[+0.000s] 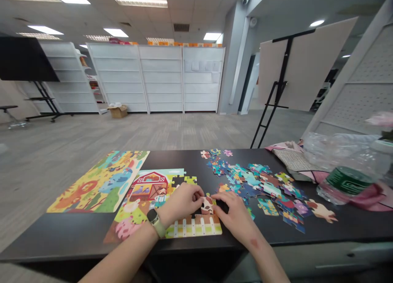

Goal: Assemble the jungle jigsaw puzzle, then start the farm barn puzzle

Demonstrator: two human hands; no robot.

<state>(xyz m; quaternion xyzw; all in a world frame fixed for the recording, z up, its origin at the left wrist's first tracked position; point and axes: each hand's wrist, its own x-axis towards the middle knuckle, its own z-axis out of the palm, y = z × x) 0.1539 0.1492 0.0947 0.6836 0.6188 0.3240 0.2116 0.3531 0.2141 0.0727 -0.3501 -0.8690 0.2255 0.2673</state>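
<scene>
A jigsaw puzzle of a farm (135,211), with a red barn and a pink pig, lies partly assembled on the black table. My left hand (184,201), wearing a watch, is over its middle, thumb and fingers pinched at the left side of a brown-and-white puzzle piece (207,206). From the right, my right hand (235,215) curves its thumb and index finger against the same piece's right edge. Below it runs the white fence section (196,227) of the puzzle. Dark table shows through gaps near the puzzle's upper right. My fingers cover parts of the piece.
Loose puzzle pieces (251,180) spread across the right of the table (172,159). A finished animal puzzle (101,182) lies at the left. A green-labelled bottle (346,182) and a patterned cloth bag (291,162) occupy the right end. An easel-like stand (276,90) rises beyond.
</scene>
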